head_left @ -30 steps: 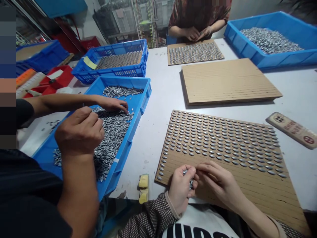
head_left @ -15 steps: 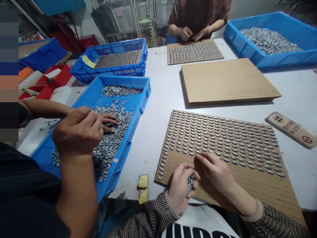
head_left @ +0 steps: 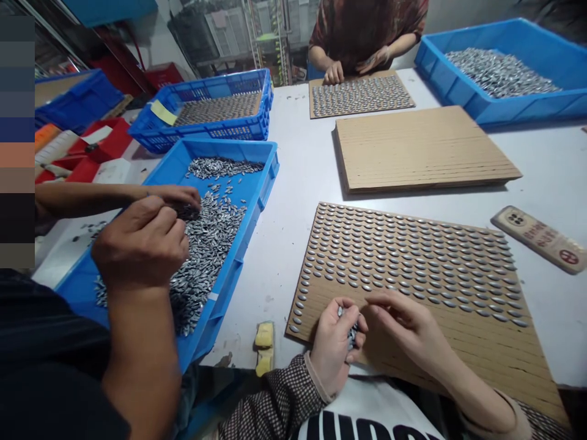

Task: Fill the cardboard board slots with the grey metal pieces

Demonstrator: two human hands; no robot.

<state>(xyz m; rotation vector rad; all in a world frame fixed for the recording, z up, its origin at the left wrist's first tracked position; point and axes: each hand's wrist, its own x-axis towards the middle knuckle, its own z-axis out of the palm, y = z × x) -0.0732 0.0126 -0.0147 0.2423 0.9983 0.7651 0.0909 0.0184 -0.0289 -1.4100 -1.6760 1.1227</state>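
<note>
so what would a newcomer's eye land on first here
The cardboard board at the front grabs you first: rows of grey seeds cover its upper part, and its lower part is bare. Left of it, a blue crate holds a heap of loose seeds, with a co-worker's hand over it. At the board's near edge, the person's left hand clutches a bunch of seeds.

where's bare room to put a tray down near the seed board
Widest bare patch: white table between the blue tray and the seed-lined cardboard sheet. Narrower strip: between that sheet and the blank grooved board. Crowded: the sheet's near edge, under the left hand, holding seeds, and right hand.
</note>
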